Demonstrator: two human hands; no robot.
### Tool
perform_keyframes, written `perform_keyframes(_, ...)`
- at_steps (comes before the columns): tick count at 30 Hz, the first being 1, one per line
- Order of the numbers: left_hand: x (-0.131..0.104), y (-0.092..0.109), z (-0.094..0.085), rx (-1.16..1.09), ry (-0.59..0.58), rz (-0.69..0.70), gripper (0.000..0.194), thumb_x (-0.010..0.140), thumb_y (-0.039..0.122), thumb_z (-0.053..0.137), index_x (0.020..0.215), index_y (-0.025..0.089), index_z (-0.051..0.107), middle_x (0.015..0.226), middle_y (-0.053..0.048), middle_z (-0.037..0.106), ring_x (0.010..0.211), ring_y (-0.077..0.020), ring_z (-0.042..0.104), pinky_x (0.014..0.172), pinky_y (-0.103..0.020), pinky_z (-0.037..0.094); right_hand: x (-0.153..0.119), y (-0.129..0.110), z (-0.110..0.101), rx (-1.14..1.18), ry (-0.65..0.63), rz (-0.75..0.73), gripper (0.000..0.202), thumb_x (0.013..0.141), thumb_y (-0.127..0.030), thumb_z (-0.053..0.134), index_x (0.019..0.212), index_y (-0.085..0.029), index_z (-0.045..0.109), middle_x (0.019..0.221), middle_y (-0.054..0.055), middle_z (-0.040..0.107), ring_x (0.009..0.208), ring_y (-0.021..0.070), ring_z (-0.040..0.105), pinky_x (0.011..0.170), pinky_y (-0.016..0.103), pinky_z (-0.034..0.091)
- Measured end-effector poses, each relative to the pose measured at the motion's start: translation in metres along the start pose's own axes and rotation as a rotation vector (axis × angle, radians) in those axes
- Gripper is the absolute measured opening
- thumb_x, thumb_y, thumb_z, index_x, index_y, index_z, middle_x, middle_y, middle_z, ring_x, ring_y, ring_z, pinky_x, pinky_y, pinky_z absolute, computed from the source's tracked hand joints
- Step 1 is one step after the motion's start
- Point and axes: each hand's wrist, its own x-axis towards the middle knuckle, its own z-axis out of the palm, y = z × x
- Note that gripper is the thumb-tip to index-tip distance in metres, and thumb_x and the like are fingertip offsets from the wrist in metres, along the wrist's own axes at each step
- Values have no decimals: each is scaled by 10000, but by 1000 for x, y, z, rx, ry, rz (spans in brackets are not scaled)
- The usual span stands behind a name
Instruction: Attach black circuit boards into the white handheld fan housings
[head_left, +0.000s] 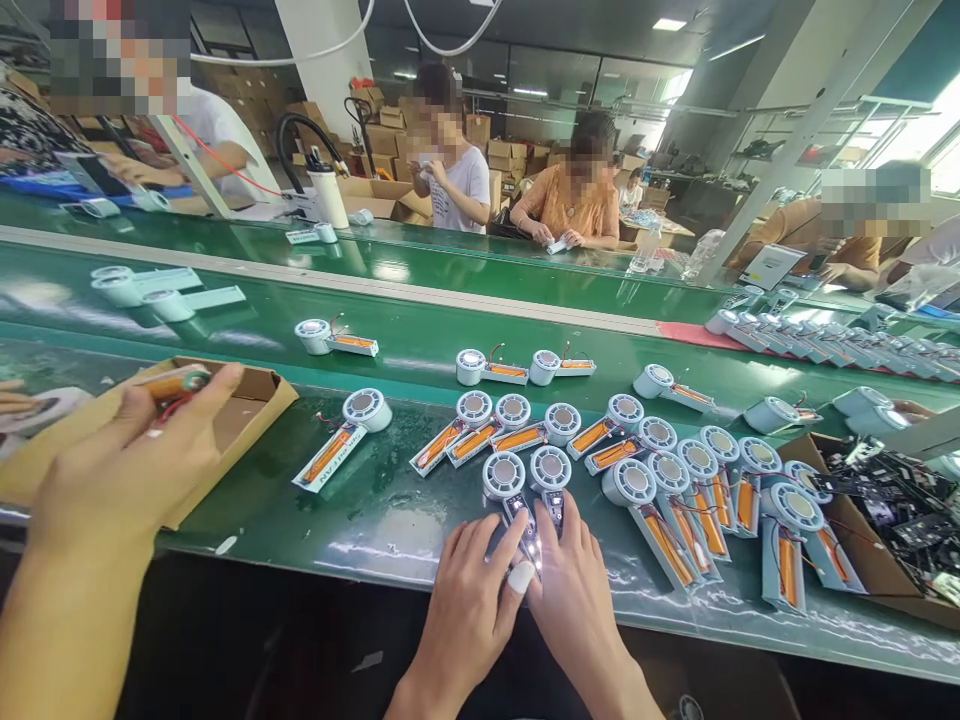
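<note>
In the middle at the bench's front edge, my left hand (476,590) has its fingers closed around the open handle of a light-blue handheld fan (504,475). A white cover sits on one of its fingertips. Beside it my right hand (574,590) grips a second handheld fan (551,466) by its handle. Both fans lie with round heads pointing away from me. Dark circuit boards (516,508) show in their handles, with small bright lights glowing between my hands. My fingers hide the lower handles.
Several fans with orange batteries (679,530) lie close on the right, before a box of black parts (900,510). At left, a co-worker's hand (127,450) holds a battery over a cardboard box (247,400). More fans stand on the green conveyor (405,310); people sit beyond.
</note>
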Motion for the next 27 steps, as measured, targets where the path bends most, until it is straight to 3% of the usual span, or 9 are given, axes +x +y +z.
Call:
perform_keyframes(5, 4, 0, -2, 93, -66, 21, 473, 1032, 287, 419, 1500, 246, 472, 1159, -92, 692, 1072, -278, 618, 956, -490, 507, 0, 1, 3, -24, 27, -4, 573, 848, -97, 519, 1415, -171, 561, 1500, 220, 477, 1233, 327, 607, 990, 439, 502)
perform_keyframes(10, 1, 7, -1, 157, -79, 11, 494, 1021, 297, 436, 1515, 276, 450, 1285, -101, 667, 1131, -296, 606, 974, -511, 494, 0, 1, 0, -35, 20, -14, 554, 864, -107, 514, 1410, -183, 566, 1502, 213, 481, 1230, 326, 611, 972, 434, 515)
perform_keyframes(19, 3, 13, 4, 40, -39, -105, 416, 1020, 281, 445, 1417, 281, 567, 1310, -84, 662, 1168, -285, 596, 1004, -521, 505, 0, 1, -3, -13, 20, -26, 549, 887, -143, 519, 1433, -178, 554, 1506, 213, 479, 1249, 339, 598, 978, 441, 513)
perform_keyframes(27, 0, 13, 1, 33, -60, -101, 470, 1024, 271, 455, 1493, 301, 477, 1332, -77, 653, 1192, -276, 596, 1022, -525, 515, -2, 3, -1, -9, 20, -32, 591, 858, -65, 480, 1441, -142, 539, 1521, 243, 442, 1238, 328, 601, 983, 446, 503)
